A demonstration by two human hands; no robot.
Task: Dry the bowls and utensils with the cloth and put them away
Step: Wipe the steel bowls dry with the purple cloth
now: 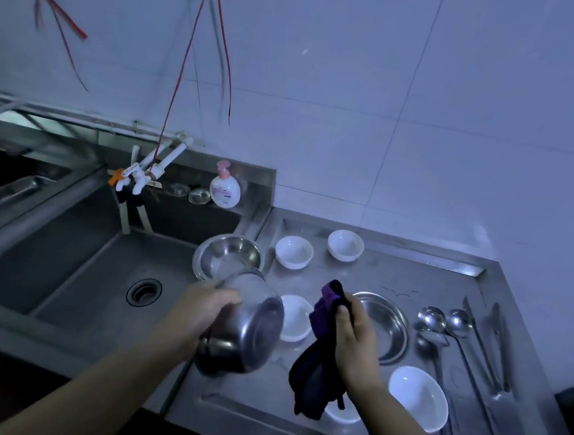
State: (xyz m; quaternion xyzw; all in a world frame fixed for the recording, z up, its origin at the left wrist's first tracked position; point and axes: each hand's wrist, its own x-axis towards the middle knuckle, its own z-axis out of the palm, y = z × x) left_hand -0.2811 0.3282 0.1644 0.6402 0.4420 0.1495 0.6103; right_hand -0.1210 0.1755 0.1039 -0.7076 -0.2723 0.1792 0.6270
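My left hand grips a steel bowl, tilted on its side above the counter's left edge. My right hand holds a dark purple cloth that hangs down just right of that bowl, not touching it. On the steel drainboard stand several white bowls: two at the back, one behind the held bowl, one at the front right and one partly hidden under the cloth. A steel bowl sits behind my right hand. Ladles and tongs lie at the right.
Another steel bowl rests at the sink's right rim. The deep sink with its drain lies to the left, with a tap and a soap bottle at the back. Red strings hang from the tiled wall.
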